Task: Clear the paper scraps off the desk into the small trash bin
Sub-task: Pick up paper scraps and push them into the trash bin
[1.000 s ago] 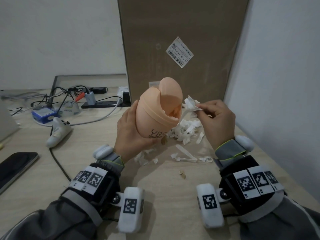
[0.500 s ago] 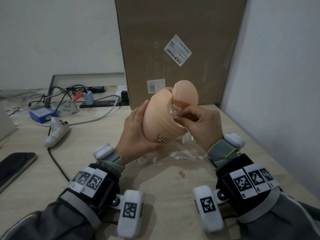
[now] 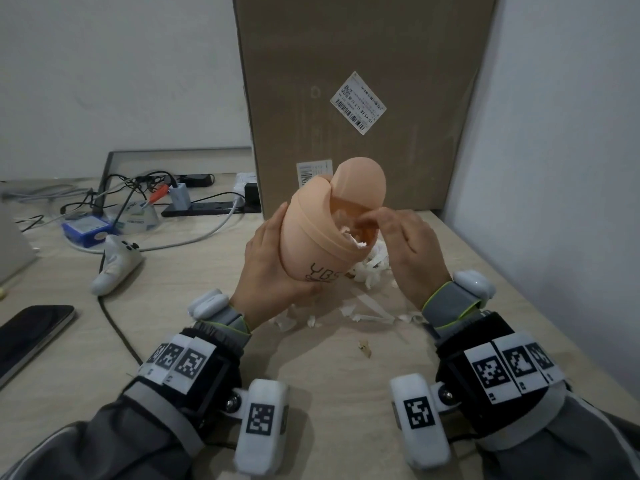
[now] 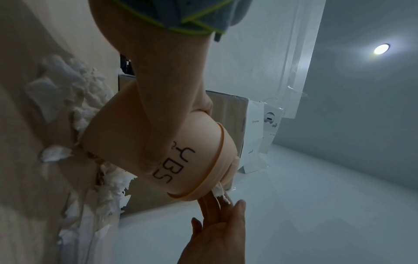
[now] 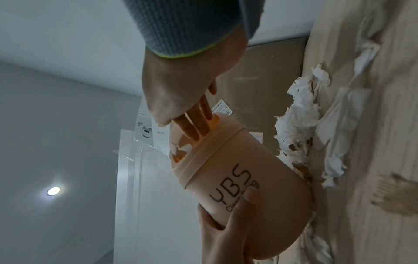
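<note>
Your left hand (image 3: 273, 268) is wrapped round the body of the small trash bin (image 3: 318, 244), thumb on the printed side and the other fingers behind it, holding it tilted with its mouth turned toward your right hand (image 3: 405, 251). That tilt looks chosen so the opening faces the hand that feeds it, and the low hold near the base keeps your left fingers out of the way of the mouth. The bin's domed flap lid (image 3: 360, 181) is swung up and back above your right fingertips, leaving the opening free. Your right fingers (image 5: 199, 123) are nearly straight and bunched together, with their tips inside the opening; white paper (image 5: 184, 148) sits just under them at the rim, and I judge you are pushing a scrap down, though whether the tips still pinch it I cannot tell. How full the bin is below that wad is hidden. The main heap of paper scraps (image 3: 372, 268) lies on the desk (image 3: 329, 393) directly under your right palm and beside the bin's base, with thinner strips (image 3: 372, 315) nearer your right wrist and a few bits (image 3: 287, 322) under your left wrist, so much of the clearing is left.
</note>
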`<state>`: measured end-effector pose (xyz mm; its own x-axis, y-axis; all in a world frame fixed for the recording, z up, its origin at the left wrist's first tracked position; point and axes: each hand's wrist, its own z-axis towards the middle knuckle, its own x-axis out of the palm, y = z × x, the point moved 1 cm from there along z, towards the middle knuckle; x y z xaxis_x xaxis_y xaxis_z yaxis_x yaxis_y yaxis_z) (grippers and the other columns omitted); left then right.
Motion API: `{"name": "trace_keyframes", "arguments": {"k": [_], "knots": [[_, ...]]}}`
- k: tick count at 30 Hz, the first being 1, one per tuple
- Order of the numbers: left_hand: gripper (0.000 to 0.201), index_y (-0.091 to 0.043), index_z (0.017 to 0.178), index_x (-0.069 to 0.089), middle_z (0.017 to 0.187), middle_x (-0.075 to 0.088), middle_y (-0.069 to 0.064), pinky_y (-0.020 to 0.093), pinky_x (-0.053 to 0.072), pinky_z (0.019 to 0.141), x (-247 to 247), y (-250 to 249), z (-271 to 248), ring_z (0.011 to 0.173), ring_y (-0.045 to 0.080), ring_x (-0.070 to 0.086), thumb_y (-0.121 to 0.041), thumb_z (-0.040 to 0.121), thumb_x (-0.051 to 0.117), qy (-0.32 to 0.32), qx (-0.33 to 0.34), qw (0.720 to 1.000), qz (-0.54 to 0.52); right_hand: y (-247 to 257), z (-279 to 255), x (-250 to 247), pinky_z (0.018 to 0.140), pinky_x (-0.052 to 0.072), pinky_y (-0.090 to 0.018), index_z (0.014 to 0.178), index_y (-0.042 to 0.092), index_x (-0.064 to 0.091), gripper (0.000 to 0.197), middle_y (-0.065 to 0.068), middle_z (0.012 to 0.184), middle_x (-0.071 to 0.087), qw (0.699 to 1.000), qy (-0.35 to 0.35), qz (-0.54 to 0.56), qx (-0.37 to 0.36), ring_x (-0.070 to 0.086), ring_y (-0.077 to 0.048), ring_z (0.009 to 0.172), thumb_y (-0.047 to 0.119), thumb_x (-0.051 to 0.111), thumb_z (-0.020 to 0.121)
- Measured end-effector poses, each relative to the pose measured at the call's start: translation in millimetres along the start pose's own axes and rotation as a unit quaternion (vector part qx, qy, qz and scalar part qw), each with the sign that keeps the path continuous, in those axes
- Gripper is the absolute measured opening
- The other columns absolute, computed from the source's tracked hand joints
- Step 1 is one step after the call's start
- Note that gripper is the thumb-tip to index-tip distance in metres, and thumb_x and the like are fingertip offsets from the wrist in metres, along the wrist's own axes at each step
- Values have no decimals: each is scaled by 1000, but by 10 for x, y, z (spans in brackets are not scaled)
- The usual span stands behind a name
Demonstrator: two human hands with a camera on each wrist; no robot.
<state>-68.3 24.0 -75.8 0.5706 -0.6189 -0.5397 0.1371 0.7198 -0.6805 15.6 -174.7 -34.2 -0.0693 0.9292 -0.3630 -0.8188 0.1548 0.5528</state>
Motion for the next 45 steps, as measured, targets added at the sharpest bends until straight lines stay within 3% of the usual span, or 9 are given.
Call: {"name": "trace_keyframes", "arguments": {"k": [8, 17, 21, 23, 27, 32, 36, 41, 45], "knots": [[137, -27, 163, 21, 154, 41, 4, 58, 39, 114, 1, 29, 12, 140, 27, 41, -66, 45, 79, -19, -21, 1000, -1, 102, -48, 17, 66, 37, -6, 87, 14, 71, 13, 1, 81, 69, 996, 34, 56, -63, 54, 0, 71, 22, 73, 78], [131, -32, 161, 20, 154, 38, 0, 54, 37, 116, 4, -5, -8, 139, 23, 36, -62, 48, 79, 8, 14, 1000, 0, 15, -22, 4, 63, 39, -8, 82, 15, 74, 7, 15, 75, 66, 997, -48, 33, -40, 58, 6, 69, 10, 73, 77], [130, -36, 160, 17, 154, 35, 0, 50, 36, 116, 0, -30, -28, 138, 21, 34, -61, 47, 76, 21, 24, 999, 1, 30, -57, 45, 66, 42, -7, 83, 11, 74, 7, 14, 73, 65, 997, 52, 62, -8, 58, 10, 69, 13, 67, 83], [128, -37, 158, 18, 155, 35, 1, 49, 35, 116, -7, -36, -30, 138, 21, 33, -62, 46, 74, 21, 22, 1000, 1, 64, -73, 50, 63, 44, -19, 72, 4, 69, 38, 1, 67, 64, 985, 112, 117, 64, 55, 1, 62, 33, 54, 91], [126, -41, 156, 17, 155, 35, 1, 48, 34, 116, -14, -47, -33, 137, 18, 31, -63, 45, 73, 19, 17, 1000, 0, 38, -80, 89, 64, 42, -9, 79, 0, 71, 77, -8, 79, 69, 969, 158, 160, 101, 59, -4, 74, 62, 26, 91], [129, -38, 158, 23, 153, 39, 2, 57, 39, 115, -5, 21, 4, 139, 25, 38, -65, 45, 80, -9, -6, 1000, -12, 2, -43, 22, 78, 43, -15, 83, 13, 75, 64, -1, 85, 72, 994, -2, 104, 13, 62, -8, 85, 46, 21, 93], [139, -27, 163, 22, 153, 42, 5, 58, 38, 115, -22, 55, 22, 139, 28, 41, -67, 43, 79, -43, -35, 998, -4, -108, 3, -97, 71, 48, -31, 72, 19, 70, 54, 2, 73, 69, 983, -121, 18, 136, 62, -14, 71, 47, 28, 92], [137, -33, 161, 23, 152, 46, 3, 60, 43, 112, -20, 165, 70, 138, 31, 46, -65, 44, 86, -76, -44, 996, 1, -431, 12, -316, 77, 39, -36, 90, 6, 63, 59, -17, 96, 67, 877, 113, -291, 366, 59, -33, 90, 47, 21, 96], [138, -26, 161, 27, 150, 49, 7, 59, 42, 112, -53, 206, 93, 137, 31, 48, -71, 42, 81, -110, -58, 992, 13, -512, -90, -368, 73, 47, -32, 80, 1, 58, 57, -17, 71, 68, 818, 236, -271, 449, 67, -30, 69, 42, 24, 99]]}}
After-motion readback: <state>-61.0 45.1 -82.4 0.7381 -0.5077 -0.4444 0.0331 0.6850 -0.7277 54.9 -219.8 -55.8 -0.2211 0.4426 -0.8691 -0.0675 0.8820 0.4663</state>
